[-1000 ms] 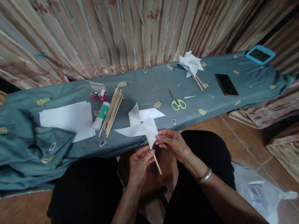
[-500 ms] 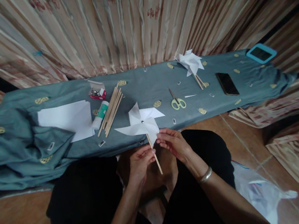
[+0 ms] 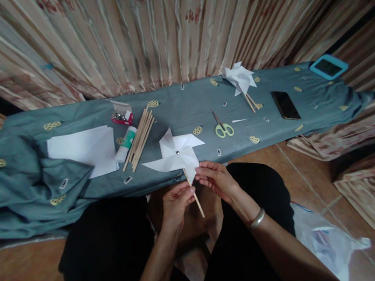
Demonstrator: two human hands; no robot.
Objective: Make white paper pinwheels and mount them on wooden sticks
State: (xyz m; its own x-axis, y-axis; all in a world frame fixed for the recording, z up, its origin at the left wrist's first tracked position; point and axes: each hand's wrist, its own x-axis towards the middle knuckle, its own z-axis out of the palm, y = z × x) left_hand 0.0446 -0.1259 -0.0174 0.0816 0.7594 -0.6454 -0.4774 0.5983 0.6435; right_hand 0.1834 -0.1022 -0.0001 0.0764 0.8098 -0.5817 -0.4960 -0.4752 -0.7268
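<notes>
A white paper pinwheel (image 3: 173, 162) with a silver pin at its centre is held over the near edge of the cloth-covered table. My left hand (image 3: 179, 201) is closed around its wooden stick (image 3: 198, 204) below the blades. At the lower right blade, my right hand (image 3: 217, 178) pinches the paper edge between thumb and fingers. Left of the pinwheel lie several wooden sticks (image 3: 139, 141), a glue stick (image 3: 127, 145) and an open red box of pins (image 3: 121, 114). Scissors with green handles (image 3: 223, 129) rest to its right.
A stack of white paper (image 3: 84, 149) lies on the left of the blue-green cloth (image 3: 182, 108). Finished pinwheels (image 3: 240, 79), a phone (image 3: 286, 105) and a blue-framed device (image 3: 328, 67) are at the right. A plastic bag (image 3: 326, 237) sits on the floor.
The pinwheel has tilted very slightly to the left. Both hands keep their holds in nearly the same place.
</notes>
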